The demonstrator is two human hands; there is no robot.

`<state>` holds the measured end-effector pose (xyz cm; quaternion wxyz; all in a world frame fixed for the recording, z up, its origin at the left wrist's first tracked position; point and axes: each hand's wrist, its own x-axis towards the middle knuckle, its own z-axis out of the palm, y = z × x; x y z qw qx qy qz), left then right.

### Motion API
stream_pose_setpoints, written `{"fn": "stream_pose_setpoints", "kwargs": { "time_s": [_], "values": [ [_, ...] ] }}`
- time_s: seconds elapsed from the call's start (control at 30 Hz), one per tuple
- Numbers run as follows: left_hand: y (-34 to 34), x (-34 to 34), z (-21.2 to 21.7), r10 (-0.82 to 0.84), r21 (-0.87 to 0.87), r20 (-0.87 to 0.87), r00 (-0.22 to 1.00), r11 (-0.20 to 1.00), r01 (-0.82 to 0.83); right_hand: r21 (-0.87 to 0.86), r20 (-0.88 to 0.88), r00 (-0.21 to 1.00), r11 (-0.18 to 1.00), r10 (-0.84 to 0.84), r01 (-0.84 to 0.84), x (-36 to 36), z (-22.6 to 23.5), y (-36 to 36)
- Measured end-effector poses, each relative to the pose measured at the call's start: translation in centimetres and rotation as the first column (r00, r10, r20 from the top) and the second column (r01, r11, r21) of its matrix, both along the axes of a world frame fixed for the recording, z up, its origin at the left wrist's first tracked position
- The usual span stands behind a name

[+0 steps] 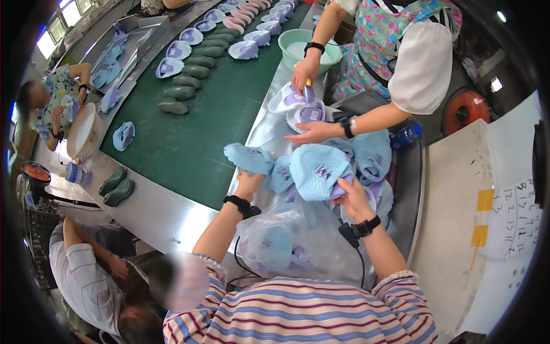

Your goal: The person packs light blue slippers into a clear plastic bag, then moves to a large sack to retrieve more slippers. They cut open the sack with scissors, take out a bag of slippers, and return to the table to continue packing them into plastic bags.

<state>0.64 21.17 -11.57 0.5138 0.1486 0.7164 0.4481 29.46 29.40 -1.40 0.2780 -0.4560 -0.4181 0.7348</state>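
My left hand (248, 184) is closed on the lower edge of a light blue shoe upper (249, 157), held at the border of the green belt. In my right hand (355, 202) is a larger-looking light blue shoe upper (316, 170) with purple lacing and a purple collar, its lacing side facing up. Beneath and between both hands, a clear plastic bag (258, 229) contains more blue and purple uppers. Further blue uppers (373, 153) lie heaped just beyond my right hand.
A co-worker's hands (306, 74) handle pale purple-and-white uppers (290, 98) across from me, beside a mint-green basin (292, 46). The green belt (189, 137) carries rows of dark green shoe lasts (195, 71) and uppers. Two lasts (119, 192) stand on the metal edge.
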Motion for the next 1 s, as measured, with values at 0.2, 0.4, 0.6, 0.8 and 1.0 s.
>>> {"fn": "stream_pose_setpoints", "kwargs": {
  "time_s": [0.2, 0.4, 0.6, 0.8, 1.0],
  "values": [
    [-7.1, -0.4, 9.5, -0.311, 0.318, 0.209, 0.927, 0.918, 0.236, 0.203, 0.056, 0.994, 0.974, 0.092, -0.102, -3.8, 3.4, -2.0],
    [-7.8, -3.1, 7.0, 0.085, 0.497, 0.449, 0.889, 0.803, -0.328, 0.325, 0.225, 0.891, 0.832, 0.394, -0.45, -11.2, 4.1, -5.5],
    [-13.0, -11.6, 2.0, 0.498, 0.267, 0.497, 0.711, 0.691, -0.671, 0.154, 0.233, 0.355, 0.326, 0.905, -0.933, -7.5, 6.9, -10.2],
    [-12.7, -27.6, 8.9, 0.804, 0.461, 0.279, 0.526, 0.368, -0.807, 0.274, 0.698, 0.194, -0.006, 0.689, -0.962, -3.9, 1.8, -11.7],
    [-9.0, -13.1, 21.5, -0.178, 0.79, 0.197, 0.964, 0.611, -0.048, 0.425, 0.799, 0.445, 0.144, 0.405, -0.894, -3.0, 0.3, -9.3]
  ]
}}
